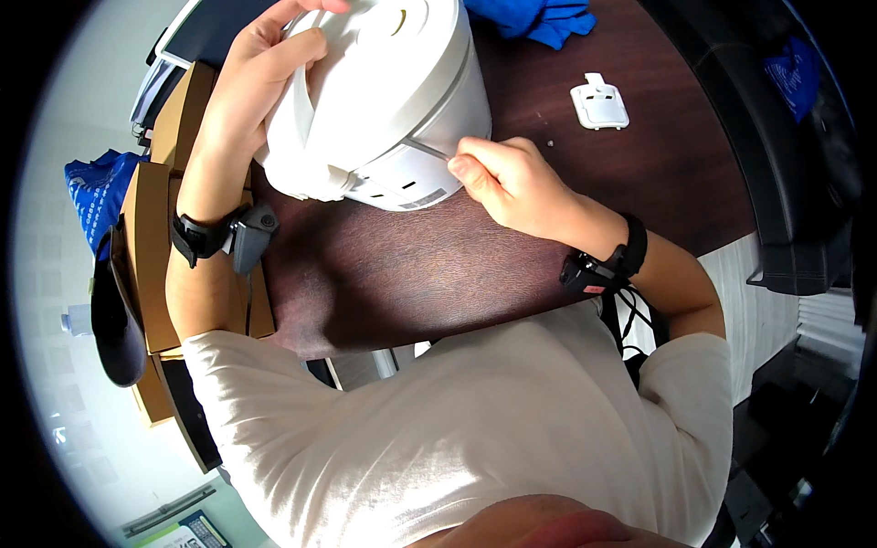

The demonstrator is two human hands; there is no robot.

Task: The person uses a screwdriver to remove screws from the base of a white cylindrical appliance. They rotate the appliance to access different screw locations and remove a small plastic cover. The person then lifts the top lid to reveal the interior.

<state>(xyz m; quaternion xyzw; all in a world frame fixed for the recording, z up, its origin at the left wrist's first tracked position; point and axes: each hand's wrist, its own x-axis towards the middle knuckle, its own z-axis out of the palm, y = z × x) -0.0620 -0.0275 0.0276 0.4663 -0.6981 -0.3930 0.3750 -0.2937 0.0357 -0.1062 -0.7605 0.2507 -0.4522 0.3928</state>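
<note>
A white rice cooker (384, 110) with a rounded lid and a carrying handle (304, 114) lies tipped on the dark table. My left hand (260, 68) is curled at the handle and steadies the cooker from its left side; some of its fingers pass out of the top of the view. In the closed fist of my right hand (516, 183) is a thin grey rod (427, 149), perhaps a screwdriver shaft. Its tip meets the cooker's lower wall near dark slots. My fingers hide the rest of it. To the right lies a small white plastic cover (600, 105) with a tab.
Blue cloth or bag material (539, 20) lies at the table's far edge. Cardboard boxes (151, 247) stand on the left, beside a blue bag (100, 187). A black padded chair (740, 119) borders the table's right side. A tiny light bit (551, 142) rests near my right hand.
</note>
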